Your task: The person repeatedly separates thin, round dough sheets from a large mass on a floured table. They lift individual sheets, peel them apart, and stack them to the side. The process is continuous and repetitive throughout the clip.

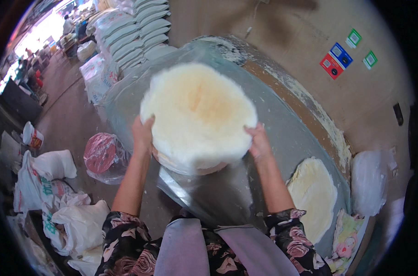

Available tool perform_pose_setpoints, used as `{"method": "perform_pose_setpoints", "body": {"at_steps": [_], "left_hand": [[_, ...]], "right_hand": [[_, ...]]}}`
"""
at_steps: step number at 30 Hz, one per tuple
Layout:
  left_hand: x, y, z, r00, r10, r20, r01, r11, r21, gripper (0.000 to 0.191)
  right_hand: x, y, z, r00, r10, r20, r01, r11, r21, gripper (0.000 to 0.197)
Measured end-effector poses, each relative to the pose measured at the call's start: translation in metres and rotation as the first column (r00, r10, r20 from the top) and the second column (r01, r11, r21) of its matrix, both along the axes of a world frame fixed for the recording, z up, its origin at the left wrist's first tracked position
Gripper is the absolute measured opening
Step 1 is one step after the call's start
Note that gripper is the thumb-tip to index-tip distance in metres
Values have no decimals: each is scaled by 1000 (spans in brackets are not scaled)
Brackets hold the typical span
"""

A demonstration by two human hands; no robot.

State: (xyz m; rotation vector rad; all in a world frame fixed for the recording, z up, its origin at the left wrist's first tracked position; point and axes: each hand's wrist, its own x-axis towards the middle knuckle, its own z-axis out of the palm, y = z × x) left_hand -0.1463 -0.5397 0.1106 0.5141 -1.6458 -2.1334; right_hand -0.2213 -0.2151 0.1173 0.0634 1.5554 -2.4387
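Between my hands is a large round flatbread (181, 114), pale cream with a light brown patch near its middle. My left hand (142, 132) grips its left edge, thumb on top. At the lower right edge my right hand (259, 139) pinches the rim the same way. Below its near side shows the edge of more round, browned bread (209, 169), partly hidden by the one I hold. Clear plastic sheeting (126, 93) spreads beneath and beyond on the table. A second pale flat round (312, 196), which looks like dough or bread, lies by my right forearm.
A plastic-wrapped pink stool (100, 153) stands at the left, near white sacks (81, 220). Stacked sacks (126, 38) rise at the far left. A floury ledge (305, 89) runs along the wall. Plastic bags (369, 183) and a patterned cloth (346, 238) are at the right.
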Motion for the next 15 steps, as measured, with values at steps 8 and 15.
{"method": "perform_pose_setpoints", "body": {"at_steps": [8,15], "left_hand": [[10,-22,-85,980,188,67,-171,963,-209,53],[-9,-51,-22,990,143,5,-61,452,-890,51]], "right_hand": [[-8,-11,-52,984,-114,134,82,971,222,39],[-29,-18,-35,973,-151,172,91,944,318,26]]}}
